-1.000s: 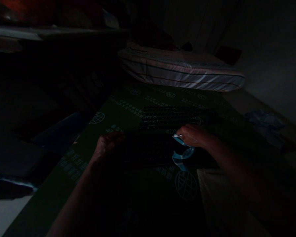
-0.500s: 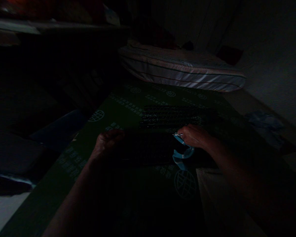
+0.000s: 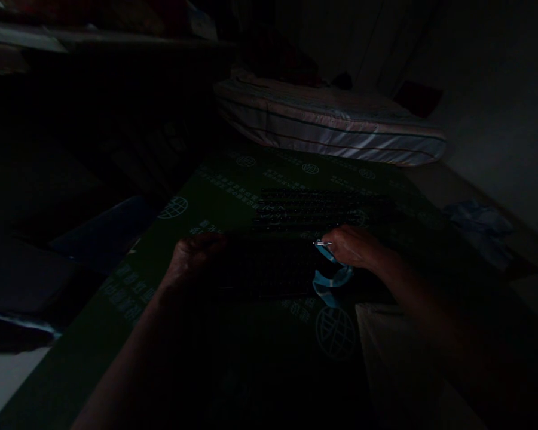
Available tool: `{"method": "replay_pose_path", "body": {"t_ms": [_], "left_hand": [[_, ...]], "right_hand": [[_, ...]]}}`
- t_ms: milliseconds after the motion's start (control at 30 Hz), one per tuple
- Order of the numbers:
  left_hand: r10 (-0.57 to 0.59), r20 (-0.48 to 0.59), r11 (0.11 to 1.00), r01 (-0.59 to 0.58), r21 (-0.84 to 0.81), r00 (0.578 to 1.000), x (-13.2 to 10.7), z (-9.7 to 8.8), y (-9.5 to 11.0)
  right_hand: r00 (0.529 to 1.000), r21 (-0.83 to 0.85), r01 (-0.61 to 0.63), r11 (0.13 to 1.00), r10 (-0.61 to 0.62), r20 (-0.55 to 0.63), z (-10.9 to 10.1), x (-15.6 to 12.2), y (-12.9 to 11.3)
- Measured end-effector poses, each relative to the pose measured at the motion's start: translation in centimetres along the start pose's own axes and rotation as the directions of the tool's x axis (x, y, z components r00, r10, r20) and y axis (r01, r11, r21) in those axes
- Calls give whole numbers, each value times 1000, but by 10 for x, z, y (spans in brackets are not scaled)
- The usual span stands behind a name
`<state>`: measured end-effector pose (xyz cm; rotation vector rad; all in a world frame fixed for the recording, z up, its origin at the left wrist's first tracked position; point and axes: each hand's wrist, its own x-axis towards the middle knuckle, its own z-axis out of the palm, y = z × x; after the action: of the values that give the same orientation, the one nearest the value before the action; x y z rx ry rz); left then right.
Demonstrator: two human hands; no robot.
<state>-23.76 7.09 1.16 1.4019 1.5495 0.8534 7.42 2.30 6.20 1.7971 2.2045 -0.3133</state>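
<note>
A black keyboard [image 3: 269, 275] lies in front of me, its rows barely showing in the dark. My left hand [image 3: 199, 248] is closed at its far left corner, thumb and fingertips against the edge. Over the far right part of it, my right hand [image 3: 347, 243] is closed around a small shiny metal piece [image 3: 321, 243], perhaps a clip. From that piece a blue and white strap [image 3: 329, 280] hangs in a loop onto the keyboard. Just beyond both hands lies a second dark keyboard-like thing [image 3: 305, 209] with several rows of small bright spots.
Beneath everything is a green board [image 3: 224, 191] printed with pale globes and lettering. A striped mattress [image 3: 332, 128] lies at its far end. To the near right is a pale flat sheet or box [image 3: 394, 340], and crumpled cloth [image 3: 479, 221] lies farther right. A shelf [image 3: 116, 42] runs along the upper left.
Both hands stay in nearly the same place, with the strap still hanging from the right one. The view has shifted very slightly.
</note>
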Motion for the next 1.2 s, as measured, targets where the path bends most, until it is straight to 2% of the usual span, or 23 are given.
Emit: {"method": "replay_pose_path", "body": {"t_ms": [567,967,1100,1200], "left_hand": [[10,23,998,-12,68,1000,-1,-2,2],[26,11,998,-27,62,1000,8,-3,-4],[33,-1,995,-33,90,999,5,-3,-1],[25,23,998,-26,52,999,2,-4,2]], "right_hand": [[998,29,21,999,-19,-63,6,-2,7],[999,-23,-31,999,30,-33,2,-3,8],[999,-23,-14,1000,14,-34,2,-3,8],[999,-8,0,1000,0,-45,1,-3,5]]}}
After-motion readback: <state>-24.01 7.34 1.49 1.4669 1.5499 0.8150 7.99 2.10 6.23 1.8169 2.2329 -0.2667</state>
